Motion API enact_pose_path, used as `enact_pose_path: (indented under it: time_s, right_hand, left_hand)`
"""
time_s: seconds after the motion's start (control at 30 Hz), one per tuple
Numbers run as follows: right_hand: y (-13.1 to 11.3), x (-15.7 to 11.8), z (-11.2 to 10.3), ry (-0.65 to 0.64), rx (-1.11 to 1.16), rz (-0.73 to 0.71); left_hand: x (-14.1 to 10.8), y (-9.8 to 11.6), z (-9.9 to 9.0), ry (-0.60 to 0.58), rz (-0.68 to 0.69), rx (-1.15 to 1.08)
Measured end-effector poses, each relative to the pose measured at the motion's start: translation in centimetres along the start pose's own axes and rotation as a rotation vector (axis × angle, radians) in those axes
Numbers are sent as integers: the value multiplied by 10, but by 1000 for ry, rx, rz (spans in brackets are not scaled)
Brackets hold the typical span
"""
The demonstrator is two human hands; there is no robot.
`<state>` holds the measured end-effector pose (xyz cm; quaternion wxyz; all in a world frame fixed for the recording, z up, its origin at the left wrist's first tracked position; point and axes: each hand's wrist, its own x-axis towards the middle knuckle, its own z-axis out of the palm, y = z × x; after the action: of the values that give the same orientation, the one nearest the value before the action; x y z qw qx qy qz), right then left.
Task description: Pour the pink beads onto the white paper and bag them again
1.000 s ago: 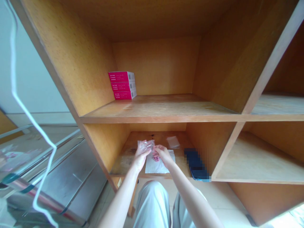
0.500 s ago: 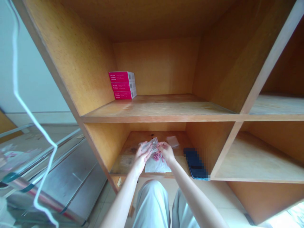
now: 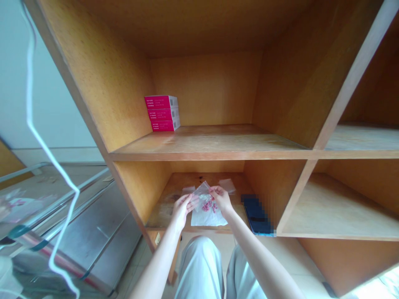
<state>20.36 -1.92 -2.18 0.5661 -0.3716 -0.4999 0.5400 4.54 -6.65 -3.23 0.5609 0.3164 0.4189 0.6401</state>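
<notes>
A small clear plastic bag is stretched between my two hands above the lower shelf. My left hand grips its left side between thumb and fingers. At the bag's upper right, the fingers of my right hand pinch the edge. Beneath lies a white sheet, paper or cloth, bearing a cluster of small pinkish-red round pieces. Another clear bag rests behind my right hand, and a further flat clear piece shows behind my left hand.
A dark phone-like slab, partly pixelated, lies at the lower shelf's right. Three stacked pink boxes stand on the upper shelf. A white cable hangs at left before a metal-framed glass case.
The bag has opened out flatter between my hands. My left hand has shifted slightly left and down, revealing the flat clear piece behind it.
</notes>
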Motion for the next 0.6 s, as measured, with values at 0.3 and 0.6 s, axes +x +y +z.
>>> enact_pose_path:
  time_s: [0.3, 0.6]
  right_hand:
    - [-12, -5, -3, -101, -59, 35]
    - [-4, -8, 0, -175, -78, 104]
  left_hand:
    - [1, 12, 3, -136, -26, 179]
    - [11, 16, 19, -139, 48, 325]
